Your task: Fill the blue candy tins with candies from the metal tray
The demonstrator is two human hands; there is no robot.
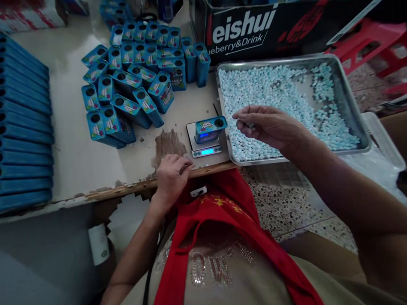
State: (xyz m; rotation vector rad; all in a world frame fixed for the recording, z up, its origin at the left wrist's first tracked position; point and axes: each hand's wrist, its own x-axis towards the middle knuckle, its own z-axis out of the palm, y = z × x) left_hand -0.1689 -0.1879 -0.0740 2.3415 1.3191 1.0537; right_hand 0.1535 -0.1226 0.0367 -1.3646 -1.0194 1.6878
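My right hand (pixel 264 126) hovers over the left part of a metal tray (pixel 365 135) of small pale blue and white candies (pixel 264 88). Its fingers are pinched together around a few of these candies. Just left of the tray, a small digital scale (pixel 206 152) with a lit blue display bears one blue candy box (pixel 209 131) with a round dark hole in its top. My left hand (pixel 172 176) rests at the table's front edge, left of the scale, with its fingers curled; what they hold, if anything, is hidden.
Many more blue boxes (pixel 130 104) stand grouped behind the scale, and a long row of boxes (pixel 19 132) lines the left side. A black printed carton (pixel 269 28) sits behind the tray. Red plastic stools (pixel 376 42) are at the right. The wooden table edge (pixel 124 189) is chipped.
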